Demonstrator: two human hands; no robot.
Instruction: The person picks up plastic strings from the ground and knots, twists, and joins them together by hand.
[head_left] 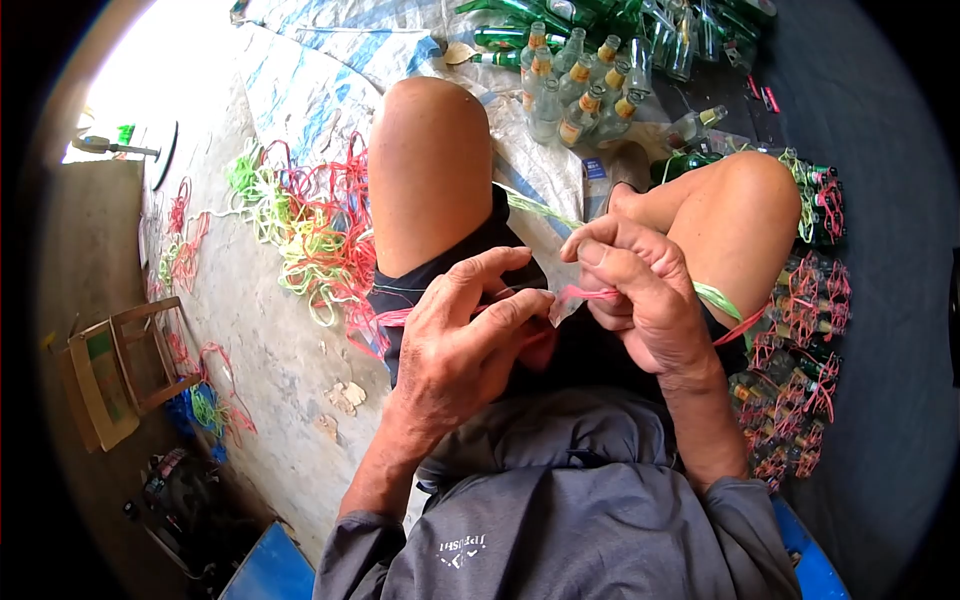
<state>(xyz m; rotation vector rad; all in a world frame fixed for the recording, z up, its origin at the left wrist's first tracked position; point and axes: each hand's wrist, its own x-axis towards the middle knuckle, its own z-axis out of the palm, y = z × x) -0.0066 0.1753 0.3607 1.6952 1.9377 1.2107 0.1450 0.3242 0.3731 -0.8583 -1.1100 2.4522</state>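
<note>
Where the red cord crosses the gap between the two hands, a small scrap of clear plastic sits against it; how the two are joined is too small to tell. The cord is probably very light and limp, bending at a touch and perhaps a little slippery, while the scrap looks thin and easily crumpled or torn. A firm pinch on the cord close beside the scrap, thumb against fingertip, should serve better than a hold far along its length, where slack would let it sag. The right hand curls its fingers inward and grips the red cord between thumb and fingers. The left hand has its index finger bent forward and its thumb tip touching or just beside the scrap; whether it pinches anything there I cannot tell. Pale green cord shows just right of the right hand. Farther left of the left hand, a tangled heap of coloured cord lies on the floor. Well ahead of the right hand, clear glass bottles stand on a striped sheet; to that hand's right, other bottles are wrapped in cord.
</note>
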